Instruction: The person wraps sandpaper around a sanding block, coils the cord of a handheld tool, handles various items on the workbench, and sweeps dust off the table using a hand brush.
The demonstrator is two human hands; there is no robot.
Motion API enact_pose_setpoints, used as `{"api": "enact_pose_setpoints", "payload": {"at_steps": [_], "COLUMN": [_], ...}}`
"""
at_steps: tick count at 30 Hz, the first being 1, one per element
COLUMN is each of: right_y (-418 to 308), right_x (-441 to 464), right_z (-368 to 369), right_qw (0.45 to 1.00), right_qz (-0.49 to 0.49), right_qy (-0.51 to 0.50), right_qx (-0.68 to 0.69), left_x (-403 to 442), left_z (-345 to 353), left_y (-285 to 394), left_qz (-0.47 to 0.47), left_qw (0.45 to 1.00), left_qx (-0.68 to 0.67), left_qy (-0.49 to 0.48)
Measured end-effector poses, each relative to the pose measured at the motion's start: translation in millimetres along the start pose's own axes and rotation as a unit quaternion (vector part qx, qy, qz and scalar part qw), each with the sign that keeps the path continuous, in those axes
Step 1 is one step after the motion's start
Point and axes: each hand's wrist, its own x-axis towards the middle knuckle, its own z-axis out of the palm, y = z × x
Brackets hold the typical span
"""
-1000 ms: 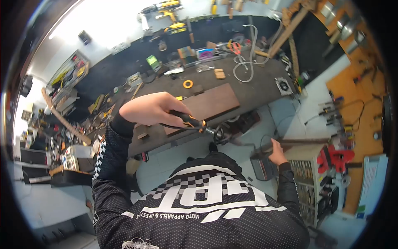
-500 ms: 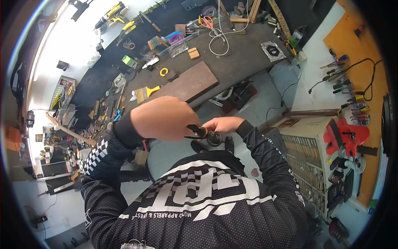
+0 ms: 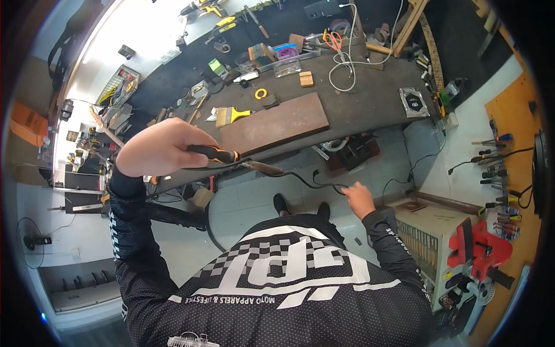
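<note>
My left hand [image 3: 167, 149] is closed around the black and orange handle of a corded tool [image 3: 217, 154], held in front of the bench edge. A slim metal part [image 3: 261, 167] extends rightward from that handle; its exact kind is hard to make out. A black cord [image 3: 306, 182] stretches across the gap between my hands. My right hand [image 3: 359, 199] pinches this cord, lower and to the right, above the floor. Behind the left hand, a brown board [image 3: 277, 122] lies flat on the dark workbench [image 3: 364, 104].
On the bench lie a yellow-handled brush [image 3: 231, 115], a yellow ring [image 3: 261, 93], a small wood block [image 3: 306, 79] and orange-handled scissors [image 3: 333, 41] beside a white cable [image 3: 341, 87]. A cabinet [image 3: 419, 231] with a red vise-like tool [image 3: 483, 251] stands at right.
My hands have moved apart: the left went left with the tool, the right went right and slightly down. The cord, bunched between them before, now stretches out. The view has shifted.
</note>
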Motion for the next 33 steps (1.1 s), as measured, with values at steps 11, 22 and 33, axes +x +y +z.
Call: {"api": "enact_pose_setpoints", "payload": {"at_steps": [11,22,33], "right_y": [18.1,71.1,-185.3], "right_x": [23.7,-1.2,109.5], "right_z": [15.2,-47.6,-37.4], "right_qw": [0.932,0.897,0.885], "right_qz": [0.134,0.391,-0.181], "right_qy": [0.277,0.136,-0.007], "right_qx": [0.190,0.155,0.430], "left_x": [-15.2,-8.7,39.5], "left_z": [10.5,21.4,143.8], "left_y": [-22.9,8.2,0.2], "left_qz": [-0.073,-0.077,-0.008], "left_qw": [0.978,0.992,0.846], "left_qx": [-0.109,-0.065,-0.528], "left_qy": [0.163,0.070,0.070]}}
